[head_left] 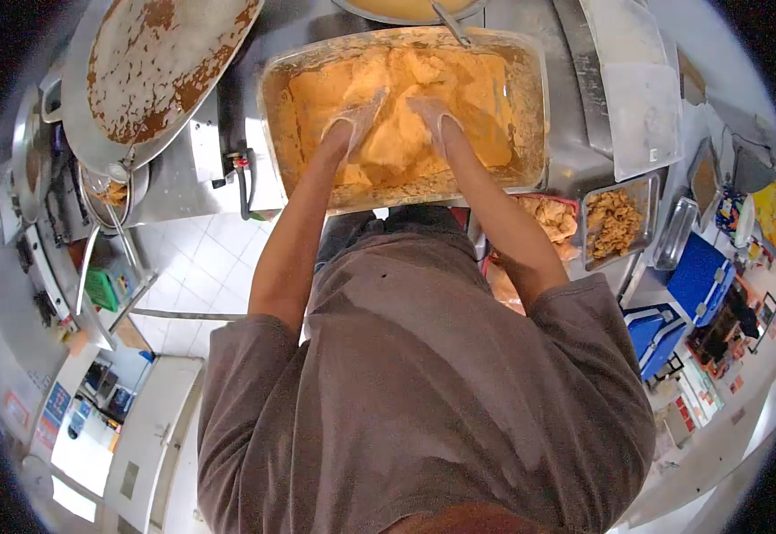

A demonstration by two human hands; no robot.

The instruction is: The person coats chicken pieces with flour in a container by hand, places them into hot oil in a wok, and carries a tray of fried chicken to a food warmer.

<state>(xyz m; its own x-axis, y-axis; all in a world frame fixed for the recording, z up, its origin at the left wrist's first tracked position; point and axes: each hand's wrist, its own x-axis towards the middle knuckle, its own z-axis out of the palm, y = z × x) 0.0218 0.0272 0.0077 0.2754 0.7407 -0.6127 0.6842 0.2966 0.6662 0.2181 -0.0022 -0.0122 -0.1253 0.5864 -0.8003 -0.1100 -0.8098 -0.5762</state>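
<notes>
In a tub stretching crosswise, powder coats left hand and right hand, grip impossible to tell.

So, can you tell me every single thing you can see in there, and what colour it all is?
Tub: one, see-through, top centre
Powder: one spread, orange, in the tub
Big round pan: one, grey, top left
Bowl: one, grey, top edge
Crispy pieces: many, brown, in a tray on the right
Long tray: one, silver, beside that
Strainer: one, silver, left
Basket: one, green, left
Folded-looking things: two, blue, right
Door: one, white, lower left
Floor tiles: many, white, left
Shirt: one, brown, on the person
Left hand: one, orange-dusted, in the powder
Right hand: one, orange-dusted, in the powder

Other background bits are too small to name.
</notes>
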